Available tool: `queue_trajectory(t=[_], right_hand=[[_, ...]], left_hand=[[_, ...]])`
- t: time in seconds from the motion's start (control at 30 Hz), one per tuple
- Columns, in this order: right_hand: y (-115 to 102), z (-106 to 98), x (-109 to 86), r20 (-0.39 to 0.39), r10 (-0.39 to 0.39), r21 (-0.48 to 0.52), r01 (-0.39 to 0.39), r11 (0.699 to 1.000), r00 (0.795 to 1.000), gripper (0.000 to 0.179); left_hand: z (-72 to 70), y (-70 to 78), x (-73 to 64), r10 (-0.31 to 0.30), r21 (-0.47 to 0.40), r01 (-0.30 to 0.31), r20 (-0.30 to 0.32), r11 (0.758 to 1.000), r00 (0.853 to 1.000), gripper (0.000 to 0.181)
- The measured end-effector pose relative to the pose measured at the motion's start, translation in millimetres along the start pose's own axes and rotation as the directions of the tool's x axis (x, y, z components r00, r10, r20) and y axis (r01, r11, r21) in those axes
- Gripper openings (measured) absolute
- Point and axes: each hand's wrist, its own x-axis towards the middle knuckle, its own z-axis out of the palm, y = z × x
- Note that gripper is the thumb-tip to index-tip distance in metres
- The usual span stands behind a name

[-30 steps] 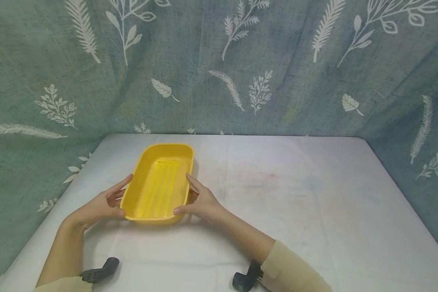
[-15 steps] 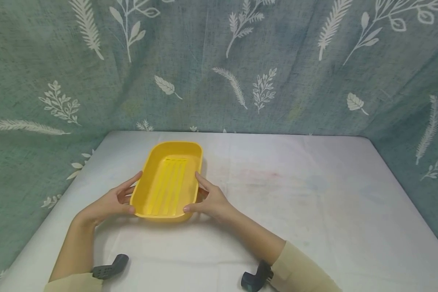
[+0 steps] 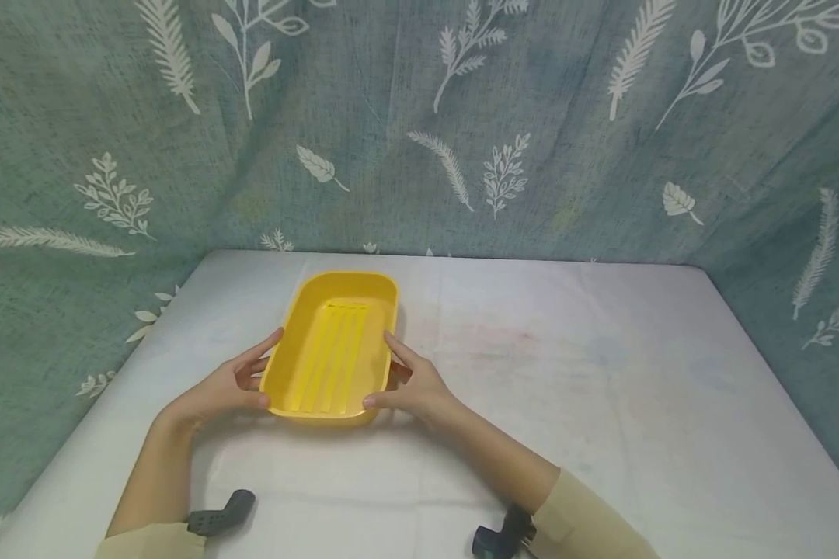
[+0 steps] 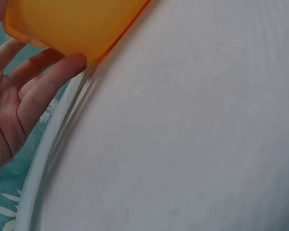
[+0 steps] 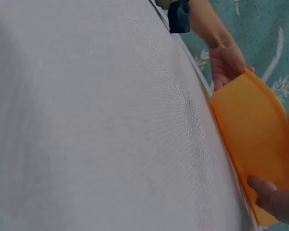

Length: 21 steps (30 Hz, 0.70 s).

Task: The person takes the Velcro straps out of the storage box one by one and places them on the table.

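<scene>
A yellow plastic tray [image 3: 335,349] with rounded corners and a slotted bottom is on the left half of the white-covered table. My left hand [image 3: 234,388] holds its left side, fingers spread along the wall and thumb at the near left corner. On the opposite side, my right hand [image 3: 419,392] grips the wall, with the thumb at the near right corner and a finger on the rim. The tray's near wall [image 4: 82,24] looks orange in the left wrist view, its lower edge close over the cloth. Nothing lies inside the tray.
White cloth covers the table [image 3: 587,404]. A green curtain [image 3: 363,116] with white leaf prints hangs behind it and along both sides. Dark wrist-worn devices, one by the left sleeve [image 3: 222,514] and one by the right sleeve [image 3: 506,532], stick out over the near cloth.
The tray has shifted a little to the right, with both hands moving along with it. Their hold on its sides looks the same. The head view has also shifted slightly.
</scene>
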Motion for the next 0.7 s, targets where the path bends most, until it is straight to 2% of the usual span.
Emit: queue_trajectory(t=[0.33,0.7], right_hand=[[1.9,-11.4,-5.9,0.008,-0.018,0.035,0.018,0.999,1.0,0.103],[3.2,-22.0,-12.0,-0.013,-0.02,0.002,0.02,1.0,1.0,0.098]], left_hand=[[7.4,0.6,6.5,0.004,-0.018,-0.003,0.01,1.0,1.0,0.097],[16.5,3.1,14.2,0.023,-0.028,-0.022,0.014,0.999,1.0,0.097]])
